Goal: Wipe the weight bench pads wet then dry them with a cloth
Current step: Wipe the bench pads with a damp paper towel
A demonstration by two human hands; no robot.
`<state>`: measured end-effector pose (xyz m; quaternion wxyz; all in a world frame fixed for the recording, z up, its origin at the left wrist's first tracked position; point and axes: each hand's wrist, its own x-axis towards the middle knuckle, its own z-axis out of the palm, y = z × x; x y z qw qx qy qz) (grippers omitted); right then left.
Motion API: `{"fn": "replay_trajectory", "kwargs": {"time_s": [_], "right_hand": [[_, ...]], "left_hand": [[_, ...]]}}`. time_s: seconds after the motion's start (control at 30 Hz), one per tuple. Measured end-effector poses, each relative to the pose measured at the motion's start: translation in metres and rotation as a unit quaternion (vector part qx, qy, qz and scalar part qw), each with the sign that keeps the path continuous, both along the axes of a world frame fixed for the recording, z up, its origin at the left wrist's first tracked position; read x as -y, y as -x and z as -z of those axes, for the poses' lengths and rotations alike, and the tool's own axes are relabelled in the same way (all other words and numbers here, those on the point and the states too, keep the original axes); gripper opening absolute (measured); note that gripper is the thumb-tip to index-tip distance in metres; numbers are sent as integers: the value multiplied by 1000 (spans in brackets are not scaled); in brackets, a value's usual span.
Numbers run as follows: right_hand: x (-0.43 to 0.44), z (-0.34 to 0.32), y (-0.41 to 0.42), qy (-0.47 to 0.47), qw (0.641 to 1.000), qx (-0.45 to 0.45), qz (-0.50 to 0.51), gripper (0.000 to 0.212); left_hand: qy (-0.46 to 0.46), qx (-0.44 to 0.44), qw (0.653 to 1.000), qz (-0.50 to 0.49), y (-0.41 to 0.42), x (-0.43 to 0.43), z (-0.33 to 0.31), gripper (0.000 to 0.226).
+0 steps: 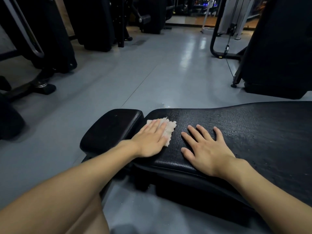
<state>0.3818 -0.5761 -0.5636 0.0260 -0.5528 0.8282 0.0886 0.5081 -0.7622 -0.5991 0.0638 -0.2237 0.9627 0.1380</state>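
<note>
Close by, a long black bench pad [236,129] is seen, dotted with small shiny drops. A small pale cloth [169,130] is laid at the left end of this pad, just beside the small seat pad [111,129]. The cloth is pressed down by the left hand [150,141], which is opened out flat with straight fingers, so nothing is gripped. The right hand [206,146] is laid flat on the bare pad near its front edge, with fingers spread wide and nothing held. A few wet drops [163,104] are seen on the grey floor [152,73] just past the far edge
</note>
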Motion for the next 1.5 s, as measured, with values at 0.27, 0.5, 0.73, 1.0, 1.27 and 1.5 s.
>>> {"fn": "replay_trajectory", "kwargs": {"time_s": [0.27,0.5,0.73,1.0,1.27,1.5], "right_hand": [[21,-2,-11,0,999,13,-29,72],[21,6,-13,-16,999,6,-34,91],[23,6,-15,-13,999,0,-34,91],[25,9,-13,-21,999,-7,-30,88],[24,4,-16,-13,1000,13,-21,83],[93,-14,-39,184,964,179,-70,46]], "left_hand": [[55,-1,998,35,-85,-44,4,67],[-7,10,999,-36,-34,-1,0,59],[-84,18,990,-115,48,63,-2,61],[-64,-5,994,-93,36,52,-1,59],[-63,-48,997,-22,-19,12,-9,60],[-200,-295,929,-99,-31,16,7,46]]}}
